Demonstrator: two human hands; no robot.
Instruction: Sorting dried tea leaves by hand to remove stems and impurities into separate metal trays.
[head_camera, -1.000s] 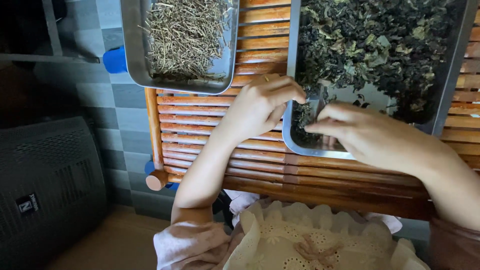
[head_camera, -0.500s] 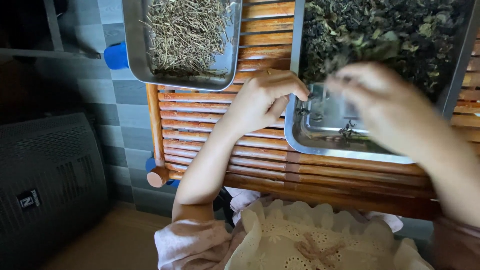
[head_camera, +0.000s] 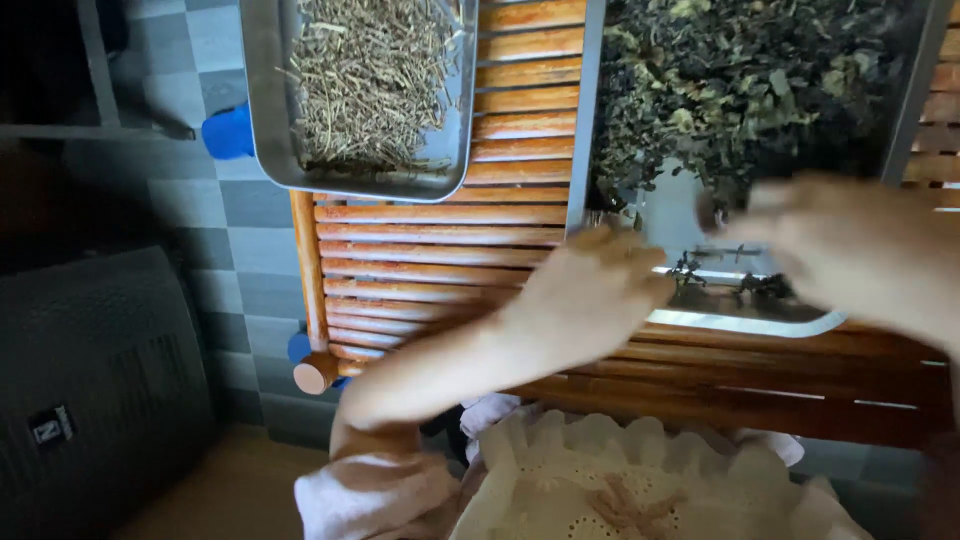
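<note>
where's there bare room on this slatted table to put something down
Bare slats lie below the small tray of twigs and left of the big leaf tray. That tray's near corner is bare metal, but both hands crowd it.

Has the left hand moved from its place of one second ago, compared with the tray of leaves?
Yes. The left hand has slid down and right along the corner of the tray of dried leaves, nearer the person. It is motion-blurred.

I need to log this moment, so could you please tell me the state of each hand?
Left hand: blurred over the tray's near corner; grip cannot be told.
Right hand: blurred above the dried leaves; cannot be told.
</note>
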